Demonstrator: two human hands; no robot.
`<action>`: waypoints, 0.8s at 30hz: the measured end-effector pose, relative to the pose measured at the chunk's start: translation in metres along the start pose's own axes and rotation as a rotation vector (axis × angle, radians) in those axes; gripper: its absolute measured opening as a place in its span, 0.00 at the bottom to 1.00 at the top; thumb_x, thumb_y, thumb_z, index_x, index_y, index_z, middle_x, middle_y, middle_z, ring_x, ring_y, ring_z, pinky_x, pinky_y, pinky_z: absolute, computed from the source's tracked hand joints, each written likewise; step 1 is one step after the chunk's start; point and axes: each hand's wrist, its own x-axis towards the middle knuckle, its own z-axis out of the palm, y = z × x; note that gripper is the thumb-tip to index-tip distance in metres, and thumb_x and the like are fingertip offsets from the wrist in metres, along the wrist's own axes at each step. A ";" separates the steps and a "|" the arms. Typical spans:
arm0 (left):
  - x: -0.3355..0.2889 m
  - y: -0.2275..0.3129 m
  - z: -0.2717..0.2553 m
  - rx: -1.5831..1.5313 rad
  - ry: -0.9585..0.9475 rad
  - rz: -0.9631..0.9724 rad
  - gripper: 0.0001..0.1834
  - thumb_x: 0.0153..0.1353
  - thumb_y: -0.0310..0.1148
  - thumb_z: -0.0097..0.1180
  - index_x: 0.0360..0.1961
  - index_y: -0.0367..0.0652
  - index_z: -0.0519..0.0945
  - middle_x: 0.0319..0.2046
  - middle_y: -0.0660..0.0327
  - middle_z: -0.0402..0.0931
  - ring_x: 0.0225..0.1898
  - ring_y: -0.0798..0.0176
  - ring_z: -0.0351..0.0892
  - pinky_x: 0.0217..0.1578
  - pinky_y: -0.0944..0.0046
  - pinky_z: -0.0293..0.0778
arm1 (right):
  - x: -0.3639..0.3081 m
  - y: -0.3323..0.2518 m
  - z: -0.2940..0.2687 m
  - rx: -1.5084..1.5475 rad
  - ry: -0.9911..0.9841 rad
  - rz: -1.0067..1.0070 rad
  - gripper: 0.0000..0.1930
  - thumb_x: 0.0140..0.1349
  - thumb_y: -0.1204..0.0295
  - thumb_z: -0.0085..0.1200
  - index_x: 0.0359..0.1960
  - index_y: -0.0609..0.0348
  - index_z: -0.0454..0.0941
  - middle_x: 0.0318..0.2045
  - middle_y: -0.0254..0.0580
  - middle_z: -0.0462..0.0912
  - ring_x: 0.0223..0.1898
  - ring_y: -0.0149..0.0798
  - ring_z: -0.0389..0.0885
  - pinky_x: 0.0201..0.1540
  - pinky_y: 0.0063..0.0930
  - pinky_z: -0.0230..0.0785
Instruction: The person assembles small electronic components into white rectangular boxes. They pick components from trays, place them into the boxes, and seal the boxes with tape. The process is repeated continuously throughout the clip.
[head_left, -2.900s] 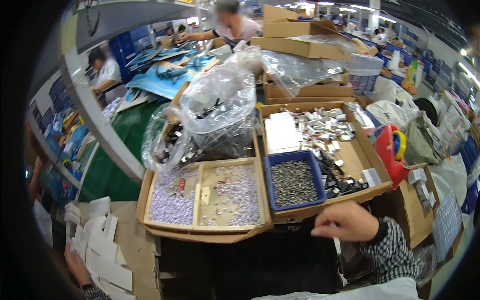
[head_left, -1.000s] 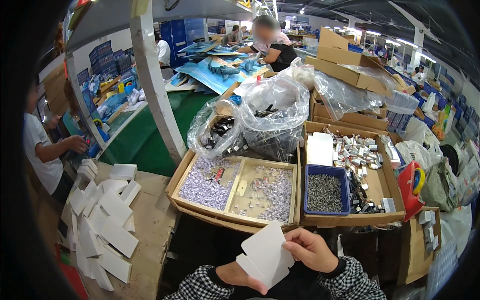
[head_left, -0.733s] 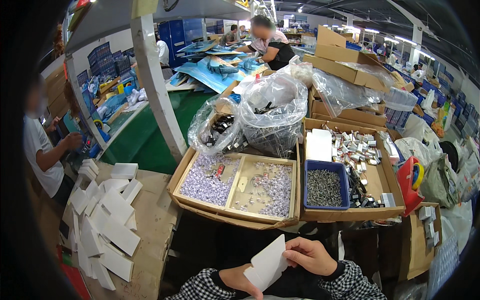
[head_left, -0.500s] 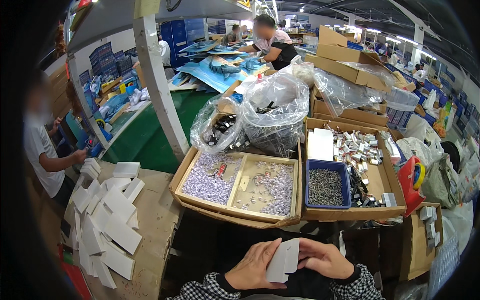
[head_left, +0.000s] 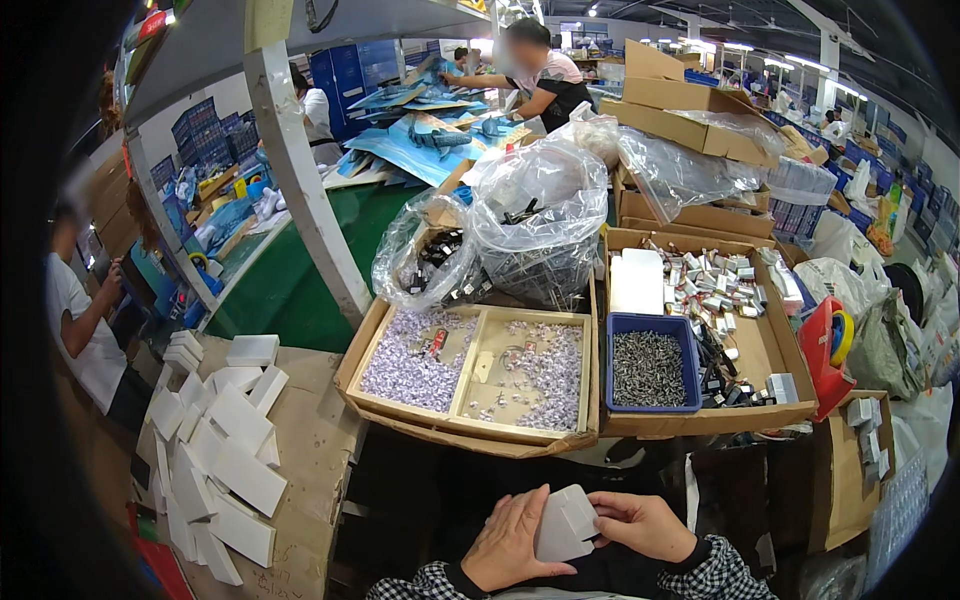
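Box [head_left: 566, 525] in white card sat at the lower middle of the head view, between both hands: the left hand [head_left: 508, 543] held its left side with fingers laid along it, and the right hand [head_left: 645, 525] gripped its right edge with curled fingers. Beyond them stood a two-compartment wooden tray [head_left: 472, 362] of small pale pieces and, to its right, a blue bin [head_left: 655, 408] of tiny dark parts, while other white boxes [head_left: 245, 475] lay heaped at left.
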 end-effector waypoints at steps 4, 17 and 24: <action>0.006 0.001 -0.003 0.117 0.022 -0.037 0.56 0.37 0.46 0.73 0.63 0.32 0.55 0.52 0.48 0.65 0.53 0.48 0.66 0.57 0.48 0.59 | 0.002 0.004 0.000 0.058 0.071 -0.060 0.20 0.64 0.79 0.49 0.57 0.67 0.68 0.43 0.39 0.79 0.42 0.26 0.77 0.41 0.20 0.76; 0.014 0.000 0.006 0.105 0.051 -0.010 0.52 0.33 0.39 0.74 0.60 0.33 0.61 0.52 0.47 0.66 0.52 0.46 0.69 0.56 0.49 0.65 | 0.005 0.004 -0.016 -0.038 0.008 0.035 0.21 0.63 0.74 0.53 0.58 0.63 0.70 0.35 0.36 0.82 0.33 0.23 0.78 0.34 0.16 0.74; 0.018 0.004 0.009 0.201 0.094 0.033 0.48 0.35 0.40 0.73 0.58 0.35 0.64 0.49 0.50 0.70 0.48 0.49 0.72 0.50 0.52 0.69 | 0.019 0.016 -0.017 -0.267 0.089 -0.028 0.18 0.60 0.72 0.56 0.51 0.66 0.75 0.34 0.37 0.82 0.32 0.24 0.78 0.34 0.18 0.73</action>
